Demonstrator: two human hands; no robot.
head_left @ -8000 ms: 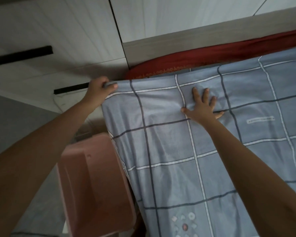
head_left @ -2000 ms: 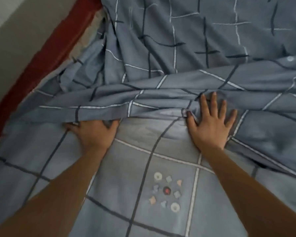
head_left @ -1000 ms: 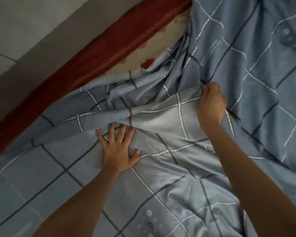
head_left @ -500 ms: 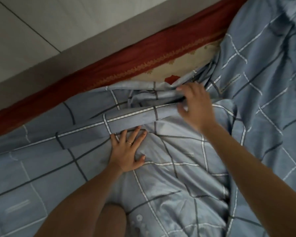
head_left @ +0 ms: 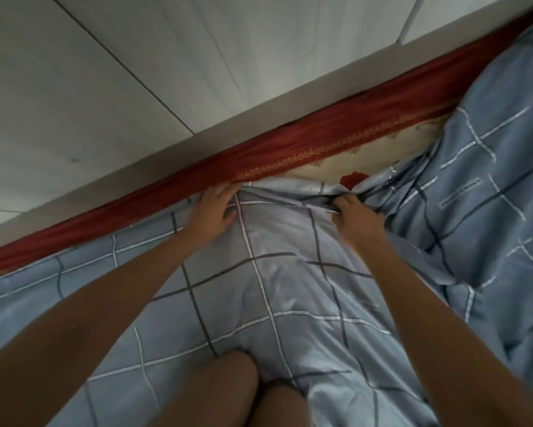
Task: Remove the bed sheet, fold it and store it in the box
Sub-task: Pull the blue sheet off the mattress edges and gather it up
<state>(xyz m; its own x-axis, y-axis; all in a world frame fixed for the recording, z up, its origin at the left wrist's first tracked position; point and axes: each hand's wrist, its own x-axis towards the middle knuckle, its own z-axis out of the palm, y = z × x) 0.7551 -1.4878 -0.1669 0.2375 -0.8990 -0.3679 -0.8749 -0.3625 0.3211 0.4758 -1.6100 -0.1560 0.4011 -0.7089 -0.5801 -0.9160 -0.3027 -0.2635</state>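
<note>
Left hand [head_left: 215, 208] and right hand [head_left: 357, 217] curl round the bunched bed sheet [head_left: 289, 272] beside the red mattress border [head_left: 320, 132]; white panels [head_left: 135, 72] stand just behind.

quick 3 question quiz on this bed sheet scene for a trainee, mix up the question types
1. True or false: a storage box is in view.
2. What shows bare just beyond the right hand? A) a cream surface B) a pillow C) wooden slats
3. Fill in: the left hand grips the bed sheet at its edge, right against the ___-coloured band along the wall.

Key: 1 false; 2 A; 3 red
</note>
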